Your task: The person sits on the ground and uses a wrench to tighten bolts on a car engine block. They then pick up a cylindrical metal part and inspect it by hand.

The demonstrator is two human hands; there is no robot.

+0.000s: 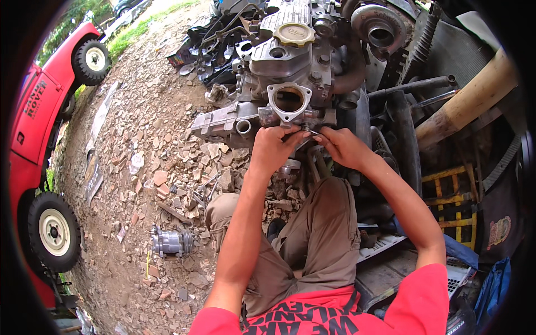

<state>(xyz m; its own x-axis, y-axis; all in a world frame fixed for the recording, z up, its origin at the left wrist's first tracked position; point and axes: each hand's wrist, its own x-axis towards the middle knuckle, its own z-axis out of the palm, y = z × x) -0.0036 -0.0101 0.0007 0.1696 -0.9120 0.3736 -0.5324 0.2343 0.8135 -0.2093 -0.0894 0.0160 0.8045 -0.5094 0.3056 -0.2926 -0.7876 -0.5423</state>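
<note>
Rubble covered the ground beside an engine, where the left hand and right hand curled near its lower front; whether they gripped anything, I couldn't tell.

Dull, rough metal engine

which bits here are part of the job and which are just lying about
In hand:
engine, left hand and right hand at its near side
three-cornered flange, just above the hands

Seemingly just about:
silver cylindrical part, lower left
red vehicle, far left
pale pole, right
</note>
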